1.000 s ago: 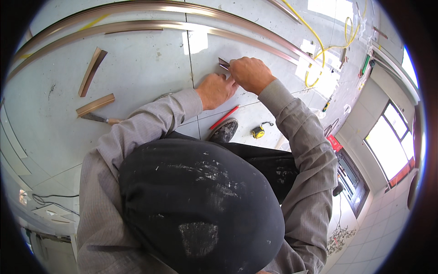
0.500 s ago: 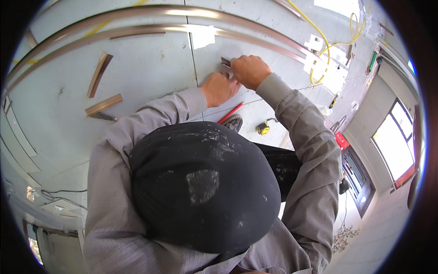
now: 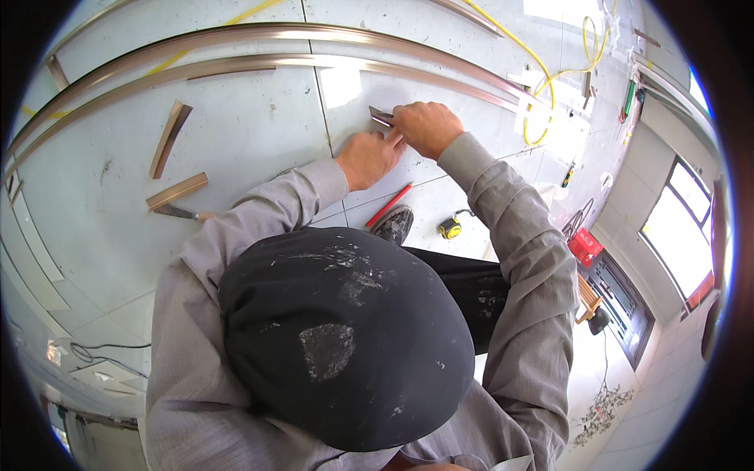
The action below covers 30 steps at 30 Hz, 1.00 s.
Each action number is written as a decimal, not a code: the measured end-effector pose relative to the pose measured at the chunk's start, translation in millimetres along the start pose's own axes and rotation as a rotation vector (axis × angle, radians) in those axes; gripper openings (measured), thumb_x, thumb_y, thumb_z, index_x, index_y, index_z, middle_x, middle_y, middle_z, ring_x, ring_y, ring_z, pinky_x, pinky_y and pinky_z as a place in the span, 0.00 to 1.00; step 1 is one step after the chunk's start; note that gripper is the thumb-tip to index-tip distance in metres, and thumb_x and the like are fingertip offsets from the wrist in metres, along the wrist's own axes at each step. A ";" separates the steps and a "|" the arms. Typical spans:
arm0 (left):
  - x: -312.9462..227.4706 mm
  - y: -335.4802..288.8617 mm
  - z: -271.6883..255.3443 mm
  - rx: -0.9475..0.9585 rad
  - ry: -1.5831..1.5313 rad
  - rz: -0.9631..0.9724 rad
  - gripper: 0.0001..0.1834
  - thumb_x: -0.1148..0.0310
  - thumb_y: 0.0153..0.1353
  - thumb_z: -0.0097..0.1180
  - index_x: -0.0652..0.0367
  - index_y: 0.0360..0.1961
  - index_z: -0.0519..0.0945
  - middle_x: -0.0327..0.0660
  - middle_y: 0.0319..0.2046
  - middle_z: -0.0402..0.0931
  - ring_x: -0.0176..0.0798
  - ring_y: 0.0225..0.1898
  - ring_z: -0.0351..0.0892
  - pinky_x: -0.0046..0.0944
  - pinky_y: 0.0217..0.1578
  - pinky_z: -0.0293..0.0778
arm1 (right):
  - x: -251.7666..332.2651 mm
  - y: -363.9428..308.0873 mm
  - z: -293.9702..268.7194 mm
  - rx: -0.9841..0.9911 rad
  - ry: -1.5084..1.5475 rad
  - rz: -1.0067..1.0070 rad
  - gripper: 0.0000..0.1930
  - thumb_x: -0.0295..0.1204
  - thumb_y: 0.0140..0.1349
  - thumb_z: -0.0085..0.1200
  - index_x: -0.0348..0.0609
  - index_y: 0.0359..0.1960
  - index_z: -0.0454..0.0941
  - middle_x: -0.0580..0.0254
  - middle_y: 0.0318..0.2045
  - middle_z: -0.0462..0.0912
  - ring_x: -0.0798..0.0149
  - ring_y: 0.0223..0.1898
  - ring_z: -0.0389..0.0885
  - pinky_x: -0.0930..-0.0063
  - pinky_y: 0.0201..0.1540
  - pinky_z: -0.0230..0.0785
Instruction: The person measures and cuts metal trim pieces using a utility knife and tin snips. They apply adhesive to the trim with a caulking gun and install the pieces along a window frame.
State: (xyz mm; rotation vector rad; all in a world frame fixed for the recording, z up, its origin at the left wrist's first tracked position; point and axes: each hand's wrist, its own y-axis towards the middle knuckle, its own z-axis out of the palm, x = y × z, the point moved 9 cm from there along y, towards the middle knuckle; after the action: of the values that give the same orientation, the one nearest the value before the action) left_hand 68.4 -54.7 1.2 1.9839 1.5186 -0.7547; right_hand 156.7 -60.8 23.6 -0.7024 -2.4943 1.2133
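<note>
My right hand (image 3: 428,128) is closed around a short brown metal trim piece (image 3: 382,116); one end sticks out to the left of the knuckles. My left hand (image 3: 369,159) is right beside it, with fingers bent and fingertips meeting the right hand's underside. What the left fingers grip, if anything, is hidden. Below the hands a red pencil (image 3: 389,205) lies on the floor by my shoe (image 3: 393,226). A yellow and black tape measure (image 3: 450,228) sits farther right.
Two long bronze trim strips (image 3: 236,33) cross the floor beyond my hands. At left lie two trim offcuts (image 3: 170,140) and a scraper (image 3: 177,212). A yellow hose (image 3: 550,78) loops at the far right, and a red box (image 3: 585,247) stands near the right wall.
The trim piece's exposed end has tilted and shows more of its face. Both hands stay close together. The view has shifted slightly, bringing more of the pencil, shoe and red box into sight.
</note>
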 end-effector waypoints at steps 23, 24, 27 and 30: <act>-3.6 13.0 -14.4 -0.104 0.019 0.094 0.09 0.71 0.65 0.54 0.58 0.45 0.80 0.42 0.36 0.78 0.45 0.29 0.81 0.46 0.28 0.79 | -74.2 -94.1 -12.2 -0.112 0.106 0.166 0.15 0.40 0.75 0.48 0.41 0.37 0.76 0.47 0.32 0.84 0.40 0.34 0.83 0.45 0.37 0.74; -6.5 16.5 -25.4 -0.202 0.012 0.182 0.06 0.72 0.63 0.54 0.56 0.40 0.79 0.41 0.31 0.78 0.45 0.29 0.81 0.44 0.27 0.78 | -76.3 -119.0 6.1 -0.107 0.149 0.135 0.15 0.40 0.74 0.48 0.40 0.38 0.76 0.46 0.32 0.84 0.40 0.35 0.83 0.45 0.38 0.74; -14.1 24.0 -48.3 -0.315 -0.002 0.409 0.10 0.74 0.59 0.55 0.57 0.42 0.80 0.41 0.31 0.78 0.43 0.28 0.82 0.41 0.24 0.77 | -60.6 -172.3 106.6 0.043 0.198 -0.070 0.14 0.39 0.72 0.49 0.42 0.36 0.79 0.44 0.32 0.84 0.39 0.36 0.84 0.43 0.41 0.75; -20.5 35.6 -75.2 -0.302 0.132 0.380 0.14 0.74 0.57 0.56 0.57 0.45 0.80 0.42 0.34 0.77 0.40 0.25 0.82 0.38 0.22 0.76 | -73.4 -216.3 232.2 0.187 0.616 0.345 0.14 0.37 0.69 0.52 0.36 0.37 0.79 0.40 0.33 0.84 0.37 0.37 0.84 0.47 0.43 0.77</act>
State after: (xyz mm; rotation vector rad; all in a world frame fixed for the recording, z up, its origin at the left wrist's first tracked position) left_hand 107.2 -24.3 71.3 2.0303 1.1864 -0.2270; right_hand 49.8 -367.3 51.2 -1.2645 -1.7812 1.0957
